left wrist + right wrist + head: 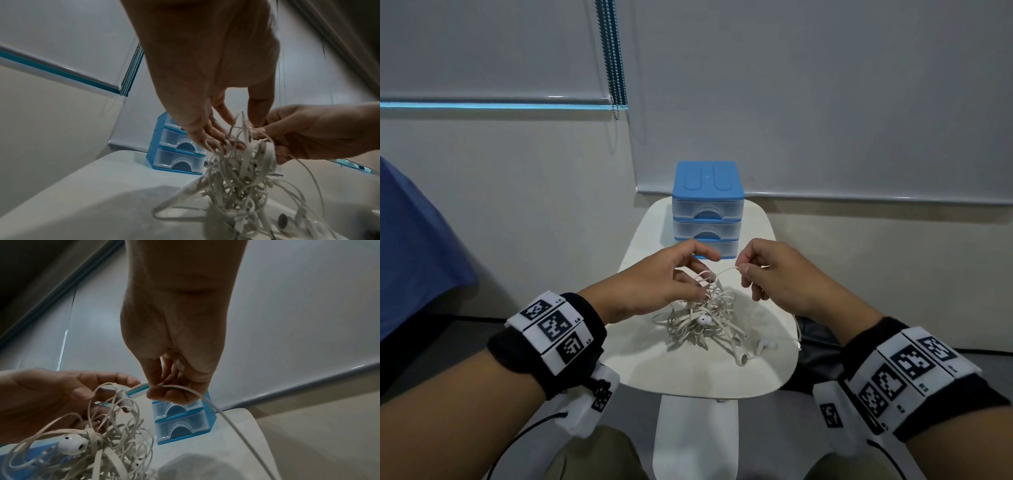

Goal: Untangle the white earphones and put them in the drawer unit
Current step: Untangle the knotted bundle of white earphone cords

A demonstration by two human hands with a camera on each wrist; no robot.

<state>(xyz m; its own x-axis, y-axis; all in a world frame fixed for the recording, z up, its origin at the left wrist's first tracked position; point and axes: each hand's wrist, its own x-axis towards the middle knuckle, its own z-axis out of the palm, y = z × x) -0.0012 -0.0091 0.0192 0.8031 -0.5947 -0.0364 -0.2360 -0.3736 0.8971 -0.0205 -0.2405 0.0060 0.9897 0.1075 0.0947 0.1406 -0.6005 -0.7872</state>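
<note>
A tangle of white earphones [705,315] [242,178] [98,443] lies mid-table, its top lifted. My left hand [702,275] [240,125] [98,391] holds the upper loops, with its fingers curled into them. To its right, my right hand [741,269] [156,386] [265,129] pinches a single strand pulled out of the tangle. That strand trails down past the table's right edge. Earbuds [743,358] [72,445] show in the pile. The blue drawer unit [707,202] [174,155] [185,423] stands behind the hands, and all three of its clear drawers are closed.
The small white table [654,359] stands on a white stem [695,438] between my knees. A blue cloth [414,257] hangs at the left. Roller blinds with a bead chain [616,68] cover the wall behind.
</note>
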